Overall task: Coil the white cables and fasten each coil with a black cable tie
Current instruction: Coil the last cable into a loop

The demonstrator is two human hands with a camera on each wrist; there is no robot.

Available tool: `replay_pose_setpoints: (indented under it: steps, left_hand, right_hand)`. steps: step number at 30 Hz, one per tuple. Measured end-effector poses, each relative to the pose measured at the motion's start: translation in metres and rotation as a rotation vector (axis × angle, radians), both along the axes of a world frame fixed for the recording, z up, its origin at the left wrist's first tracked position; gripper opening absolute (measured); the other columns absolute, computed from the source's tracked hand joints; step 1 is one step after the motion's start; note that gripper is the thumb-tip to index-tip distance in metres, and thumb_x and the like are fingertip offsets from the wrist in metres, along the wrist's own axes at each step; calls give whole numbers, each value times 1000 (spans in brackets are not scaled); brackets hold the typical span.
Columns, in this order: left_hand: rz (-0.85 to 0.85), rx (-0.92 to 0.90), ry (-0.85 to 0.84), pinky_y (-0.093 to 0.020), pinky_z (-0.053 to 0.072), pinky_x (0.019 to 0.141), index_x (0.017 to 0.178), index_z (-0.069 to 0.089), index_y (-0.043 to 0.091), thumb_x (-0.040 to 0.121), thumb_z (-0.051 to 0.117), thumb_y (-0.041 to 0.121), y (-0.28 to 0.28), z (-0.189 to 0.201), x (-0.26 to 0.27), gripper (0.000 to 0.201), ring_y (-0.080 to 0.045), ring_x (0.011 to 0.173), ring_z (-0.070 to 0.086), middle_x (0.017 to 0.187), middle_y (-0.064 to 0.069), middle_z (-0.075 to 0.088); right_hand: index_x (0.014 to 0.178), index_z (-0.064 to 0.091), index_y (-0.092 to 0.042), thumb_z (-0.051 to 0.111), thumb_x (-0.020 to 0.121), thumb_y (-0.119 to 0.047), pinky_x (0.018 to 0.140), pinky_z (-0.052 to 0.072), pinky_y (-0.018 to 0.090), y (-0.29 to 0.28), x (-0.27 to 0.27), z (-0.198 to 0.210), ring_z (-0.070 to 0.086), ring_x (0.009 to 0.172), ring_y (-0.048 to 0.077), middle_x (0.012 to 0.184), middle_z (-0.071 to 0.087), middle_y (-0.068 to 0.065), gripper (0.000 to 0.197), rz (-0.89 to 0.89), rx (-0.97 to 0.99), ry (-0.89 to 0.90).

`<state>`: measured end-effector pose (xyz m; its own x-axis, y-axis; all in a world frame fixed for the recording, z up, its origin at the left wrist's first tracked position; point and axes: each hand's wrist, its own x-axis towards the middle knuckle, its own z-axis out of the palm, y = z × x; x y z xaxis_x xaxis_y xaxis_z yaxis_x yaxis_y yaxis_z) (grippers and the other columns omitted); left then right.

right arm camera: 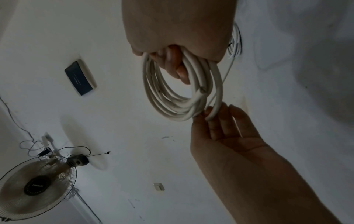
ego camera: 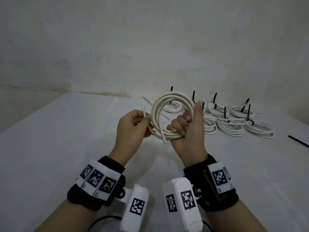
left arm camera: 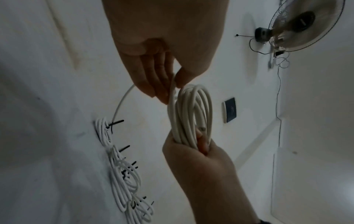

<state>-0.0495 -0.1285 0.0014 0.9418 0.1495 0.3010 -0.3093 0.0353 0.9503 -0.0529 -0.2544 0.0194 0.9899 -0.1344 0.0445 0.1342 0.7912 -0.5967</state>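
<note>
A white cable coil (ego camera: 172, 96) of several loops is held upright above the white table (ego camera: 66, 139). My right hand (ego camera: 189, 118) grips its right side, fingers curled through the ring and thumb pointing up. My left hand (ego camera: 145, 117) pinches the cable's loose tail (ego camera: 143, 105) at the coil's left edge, and the tail sticks up past the fingers. A second cut end (ego camera: 164, 141) hangs below the coil. In the left wrist view my left hand (left arm camera: 172, 87) pinches the strand beside the coil (left arm camera: 191, 109). In the right wrist view my right hand (right arm camera: 176, 63) grips the coil (right arm camera: 172, 106).
Several finished white coils (ego camera: 229, 126), each with a black tie sticking up, lie at the back right of the table near the wall. One loose black cable tie (ego camera: 299, 141) lies at the right edge. A fan (right arm camera: 38, 184) is mounted on the wall.
</note>
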Motion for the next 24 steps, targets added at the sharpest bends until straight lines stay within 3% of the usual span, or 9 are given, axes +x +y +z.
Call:
replay_pose_setpoints:
  steps: [3,5,8,10,12,16,19,22,24]
  left_hand:
    - [42,-37,-92,-27,56,56,77,59,-1,95,52,16,-1,2,-3,25,-13,52,59,53,0,60]
    - [70,-46,-145,-27,56,56,78,58,-4,95,52,17,-1,2,-3,27,-13,52,59,54,-2,59]
    - [115,13,-245,-34,58,64,82,63,-2,93,57,19,0,0,-2,24,-20,61,62,66,-11,62]
    - [142,42,-286,-45,58,71,88,68,9,91,61,19,2,-1,0,13,-26,71,66,77,-10,68]
    - [162,61,-314,-47,57,73,96,70,18,91,62,20,3,-2,0,10,-26,78,67,90,-9,69]
    - [157,156,-377,-21,55,73,110,64,27,94,56,17,3,-2,-2,21,-8,85,60,101,-5,59]
    - [66,159,-385,-23,54,76,117,58,32,95,47,25,2,1,-3,25,-10,95,59,105,2,57]
    - [19,203,-398,-10,42,84,129,52,21,98,43,25,3,1,-2,33,2,102,54,113,3,55]
    - [10,255,-438,-8,39,86,134,49,15,98,42,21,3,0,-2,37,3,102,52,114,5,53]
  right_hand:
    - [51,32,-20,44,90,-59,35,23,17,3,-1,-1,19,29,7,38,19,-7,56,46,26,9]
    - [48,34,-20,44,91,-59,35,24,17,3,-1,0,19,29,7,37,19,-7,58,67,26,8]
    - [47,34,-20,43,91,-58,34,25,16,1,0,0,20,28,6,37,19,-7,59,77,13,11]
    - [47,34,-20,42,92,-58,34,24,16,0,1,-2,20,28,6,36,20,-7,59,86,12,18]
    - [49,33,-20,42,91,-58,35,22,16,0,2,-4,19,28,6,36,20,-7,58,105,9,32]
    - [49,31,-20,43,91,-60,35,21,16,-1,3,-4,18,28,6,36,19,-7,59,160,-23,65]
    - [51,31,-20,44,90,-61,35,21,17,-2,3,-3,18,29,6,37,18,-7,58,177,-66,80]
    - [52,30,-20,43,89,-62,37,19,17,3,2,-5,17,29,6,37,17,-7,58,205,-137,94]
    - [52,29,-20,43,89,-62,38,18,16,7,0,-7,16,29,6,37,17,-7,57,239,-163,101]
